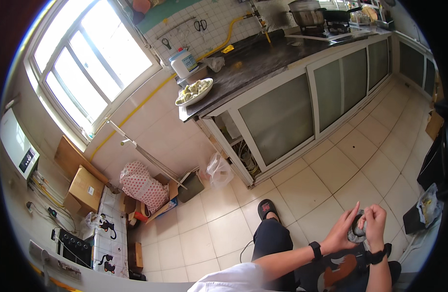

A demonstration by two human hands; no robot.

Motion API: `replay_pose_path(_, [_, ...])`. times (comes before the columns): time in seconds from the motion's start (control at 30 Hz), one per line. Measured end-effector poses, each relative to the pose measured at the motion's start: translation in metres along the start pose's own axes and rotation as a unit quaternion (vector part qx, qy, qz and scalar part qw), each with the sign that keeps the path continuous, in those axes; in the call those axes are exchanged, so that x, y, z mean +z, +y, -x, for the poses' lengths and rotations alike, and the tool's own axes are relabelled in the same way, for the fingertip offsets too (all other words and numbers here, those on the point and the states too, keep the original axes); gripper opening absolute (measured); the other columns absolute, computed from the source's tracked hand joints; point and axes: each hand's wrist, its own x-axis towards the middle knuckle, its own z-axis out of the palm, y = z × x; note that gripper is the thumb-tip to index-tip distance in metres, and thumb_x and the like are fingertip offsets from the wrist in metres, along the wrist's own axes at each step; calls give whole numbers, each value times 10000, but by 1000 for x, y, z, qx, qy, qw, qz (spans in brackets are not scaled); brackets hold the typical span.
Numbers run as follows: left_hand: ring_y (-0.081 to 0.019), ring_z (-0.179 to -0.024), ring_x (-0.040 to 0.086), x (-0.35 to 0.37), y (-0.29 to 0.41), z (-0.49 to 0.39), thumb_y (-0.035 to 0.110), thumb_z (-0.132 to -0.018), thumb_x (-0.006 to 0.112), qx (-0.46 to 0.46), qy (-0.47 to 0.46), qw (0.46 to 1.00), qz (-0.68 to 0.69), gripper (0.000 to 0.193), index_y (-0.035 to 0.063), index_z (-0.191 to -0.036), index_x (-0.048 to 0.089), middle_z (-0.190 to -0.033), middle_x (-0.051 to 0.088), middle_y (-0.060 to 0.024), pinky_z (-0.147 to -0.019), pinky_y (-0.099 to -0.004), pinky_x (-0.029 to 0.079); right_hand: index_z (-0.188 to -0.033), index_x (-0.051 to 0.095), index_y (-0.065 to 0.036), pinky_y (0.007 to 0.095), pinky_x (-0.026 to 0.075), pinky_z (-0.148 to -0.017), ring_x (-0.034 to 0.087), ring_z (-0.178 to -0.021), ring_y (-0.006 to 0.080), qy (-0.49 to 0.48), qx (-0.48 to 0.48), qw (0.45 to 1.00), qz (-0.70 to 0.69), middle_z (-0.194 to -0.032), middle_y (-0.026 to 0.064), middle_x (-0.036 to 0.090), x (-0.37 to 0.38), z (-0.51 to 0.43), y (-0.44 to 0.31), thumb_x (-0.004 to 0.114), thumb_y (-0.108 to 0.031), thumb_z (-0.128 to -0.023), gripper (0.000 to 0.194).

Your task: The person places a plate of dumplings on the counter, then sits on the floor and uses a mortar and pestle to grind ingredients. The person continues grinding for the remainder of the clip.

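Observation:
A small grey stone mortar [355, 239] is held over my lap at the lower right. My left hand [340, 230] cups its side, with the thumb and fingers along the wall. Over the mouth, my right hand [374, 222] is closed in a fist around what looks like a stone pestle [360, 229], whose lower end sits inside the bowl. The fist hides most of the pestle, and the mortar's contents cannot be made out. Both wrists wear black bands. Below the hands lies a dark cloth with a fox picture [339, 272].
A plate of dumplings [194, 93] rests at the corner of the dark countertop [253, 69]. Pots [307, 16] stand on the stove. To my right is a lined bin [415, 219]. A dustpan [191, 187] and plastic bag [219, 169] are by the cabinet.

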Motion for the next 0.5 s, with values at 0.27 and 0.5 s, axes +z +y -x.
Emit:
replay_pose_path(0.27, [-431, -1278, 487, 4, 1, 0, 106, -600, 853, -5, 16, 1000, 3, 1286, 97, -1654, 117, -1417, 446, -234, -1079, -442, 441, -745, 482, -37, 262, 424, -469, 527, -462, 111, 37, -45, 998, -12, -554, 34, 523, -2, 0, -1, 503, -71, -1044, 302])
replay_pose_path(0.5, [-420, -1284, 488, 5, -2, -1, 161, -618, 904, 10, 4, 1000, -20, 1316, 83, -1655, 97, -1437, 433, -232, -1081, -435, 444, -727, 479, -40, 249, 411, -459, 527, -489, 85, 22, -22, 999, 32, -587, 19, 537, 4, 5, -4, 547, -24, -1013, 294])
